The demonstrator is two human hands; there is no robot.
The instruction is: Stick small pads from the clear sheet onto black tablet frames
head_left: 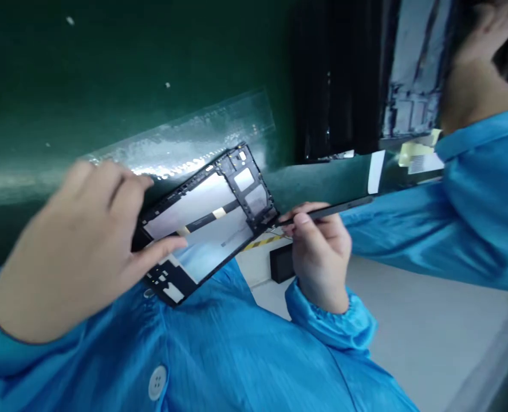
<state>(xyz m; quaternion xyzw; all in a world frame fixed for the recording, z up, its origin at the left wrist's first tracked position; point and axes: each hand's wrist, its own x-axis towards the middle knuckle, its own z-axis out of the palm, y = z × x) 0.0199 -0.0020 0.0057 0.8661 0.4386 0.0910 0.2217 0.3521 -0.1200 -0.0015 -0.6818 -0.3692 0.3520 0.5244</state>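
Observation:
My left hand (82,246) grips a black phone frame (213,269) by its near left end, thumb across the inner face and fingers behind the far edge. The frame is tilted, its inner side turned up, showing a silvery panel, a dark flex strip with a tan patch, and small cut-outs at both ends. In my right hand (320,254) is a slim black tool, apparently tweezers (343,206), pinched between thumb and fingers. Its tip is at the frame's right corner; whether it touches or grips anything there is too small to tell.
A clear plastic strip (185,134) lies on the green mat (120,68) beyond the frame. Black phone parts (339,80) stand at the upper right, near yellow and white labels (421,157). Another person's blue sleeve (485,166) and blurred hand (489,34) reach in from the right.

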